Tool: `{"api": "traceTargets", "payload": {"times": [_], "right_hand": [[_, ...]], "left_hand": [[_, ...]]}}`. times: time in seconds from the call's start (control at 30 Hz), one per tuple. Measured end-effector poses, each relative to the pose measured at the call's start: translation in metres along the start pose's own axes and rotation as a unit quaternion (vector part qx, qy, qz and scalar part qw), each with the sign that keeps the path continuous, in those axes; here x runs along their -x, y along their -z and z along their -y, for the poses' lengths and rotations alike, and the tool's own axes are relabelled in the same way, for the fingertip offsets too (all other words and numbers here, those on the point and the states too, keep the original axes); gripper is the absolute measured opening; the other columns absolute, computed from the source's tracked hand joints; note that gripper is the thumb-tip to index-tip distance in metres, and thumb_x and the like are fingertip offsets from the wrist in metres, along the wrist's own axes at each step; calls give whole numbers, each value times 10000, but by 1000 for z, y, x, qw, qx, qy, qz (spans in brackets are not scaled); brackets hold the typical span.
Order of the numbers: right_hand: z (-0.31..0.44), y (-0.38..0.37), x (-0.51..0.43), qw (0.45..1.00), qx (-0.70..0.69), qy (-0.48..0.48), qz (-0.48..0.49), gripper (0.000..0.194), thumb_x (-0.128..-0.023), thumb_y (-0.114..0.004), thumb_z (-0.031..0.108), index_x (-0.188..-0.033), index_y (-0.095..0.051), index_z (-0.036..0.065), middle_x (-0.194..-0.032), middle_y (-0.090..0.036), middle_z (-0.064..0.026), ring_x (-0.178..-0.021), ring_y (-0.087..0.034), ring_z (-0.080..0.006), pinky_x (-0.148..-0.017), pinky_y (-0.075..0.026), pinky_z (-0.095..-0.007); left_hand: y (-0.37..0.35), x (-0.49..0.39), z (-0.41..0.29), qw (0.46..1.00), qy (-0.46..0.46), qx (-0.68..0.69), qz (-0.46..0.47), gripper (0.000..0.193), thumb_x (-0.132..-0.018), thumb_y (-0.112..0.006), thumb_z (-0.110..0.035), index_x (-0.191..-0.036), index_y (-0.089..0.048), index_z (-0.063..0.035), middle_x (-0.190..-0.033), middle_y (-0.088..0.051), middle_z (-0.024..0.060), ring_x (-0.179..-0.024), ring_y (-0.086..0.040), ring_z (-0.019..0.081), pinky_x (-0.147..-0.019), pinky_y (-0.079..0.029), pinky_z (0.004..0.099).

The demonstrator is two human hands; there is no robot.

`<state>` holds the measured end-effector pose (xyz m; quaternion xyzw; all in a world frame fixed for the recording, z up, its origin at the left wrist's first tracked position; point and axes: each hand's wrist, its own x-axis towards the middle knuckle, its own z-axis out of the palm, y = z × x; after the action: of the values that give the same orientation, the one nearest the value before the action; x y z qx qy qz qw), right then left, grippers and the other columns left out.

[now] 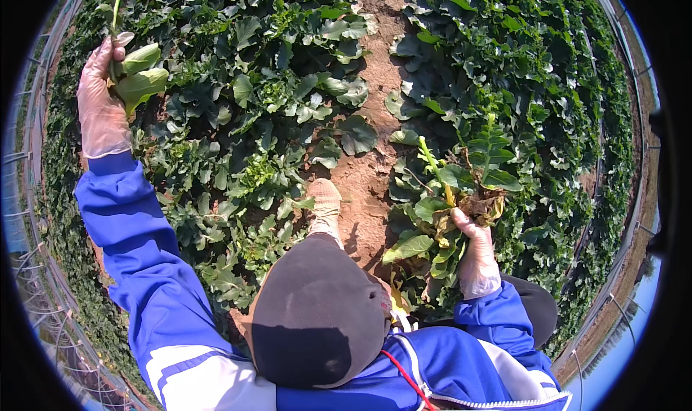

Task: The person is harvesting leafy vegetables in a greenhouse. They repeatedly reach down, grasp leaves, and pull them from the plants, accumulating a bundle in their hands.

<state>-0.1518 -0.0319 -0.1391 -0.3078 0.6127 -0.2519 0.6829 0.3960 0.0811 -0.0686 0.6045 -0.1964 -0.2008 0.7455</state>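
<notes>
My left hand point(102, 105), in a thin clear glove, is raised at the far left and closed around a long green plant stalk point(117, 5). Two broad pale-green leaves point(141, 85) hang from it beside my fingers. On the right, my gloved right hand point(478, 249) grips a bunch of leaves point(446, 221). Withered brown leaves point(484, 205), yellowed pieces and green leaves with cut-looking stems are mixed in that bunch. My right fingers are partly hidden by the foliage.
Low leafy green crop plants point(259, 92) cover both sides of a narrow bare-soil path point(373, 86). My shoe point(324, 200) stands at the path's left edge, below my dark-trousered knee point(319, 313). Pale hoops and rails point(48, 281) run along the left rim.
</notes>
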Motion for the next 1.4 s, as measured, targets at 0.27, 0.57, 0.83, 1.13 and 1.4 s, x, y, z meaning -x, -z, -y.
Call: {"api": "traceTargets", "payload": {"times": [0.27,0.57,0.83,1.13,1.4], "right_hand": [[3,-3,7,988,-142,-32,55,555,-818,-745,147,-1304,-492,61,-1174,-621,-70,-1049,-609,-202,-932,-494,-379],[17,-9,-6,997,-65,45,-10,439,-758,-718,3,-1177,-596,48,-1071,-656,-62,-936,-627,-200,-856,-503,-358],[11,3,-16,998,1,33,-47,464,-727,-736,4,-1168,-599,54,-1041,-657,-50,-924,-618,-188,-848,-488,-343],[7,3,-13,1000,0,9,-27,487,-714,-738,7,-1175,-584,44,-1047,-641,-55,-915,-617,-195,-864,-494,-350],[0,6,-19,1000,0,7,-30,530,-708,-751,7,-1201,-566,61,-1077,-631,-47,-952,-600,-199,-882,-476,-362]], "left_hand": [[-214,227,124,875,-90,-98,465,139,-783,-714,-68,-888,-626,-49,-776,-616,77,-689,-622,169,-624,-497,275],[-198,234,167,777,-255,-129,561,471,-850,-669,-209,-1297,-540,-140,-944,-659,101,-727,-637,303,-602,-518,370],[-13,161,229,716,-13,-628,305,147,-848,-657,-189,-989,-686,-160,-937,-675,83,-876,-640,281,-764,-522,382],[17,99,319,524,191,-759,336,244,-895,-499,-143,-1001,-717,-110,-1107,-676,107,-1033,-643,287,-851,-531,372],[-7,91,333,956,280,-66,-58,231,-929,-460,-191,-1011,-644,-79,-954,-659,54,-838,-594,235,-745,-463,376]]}}
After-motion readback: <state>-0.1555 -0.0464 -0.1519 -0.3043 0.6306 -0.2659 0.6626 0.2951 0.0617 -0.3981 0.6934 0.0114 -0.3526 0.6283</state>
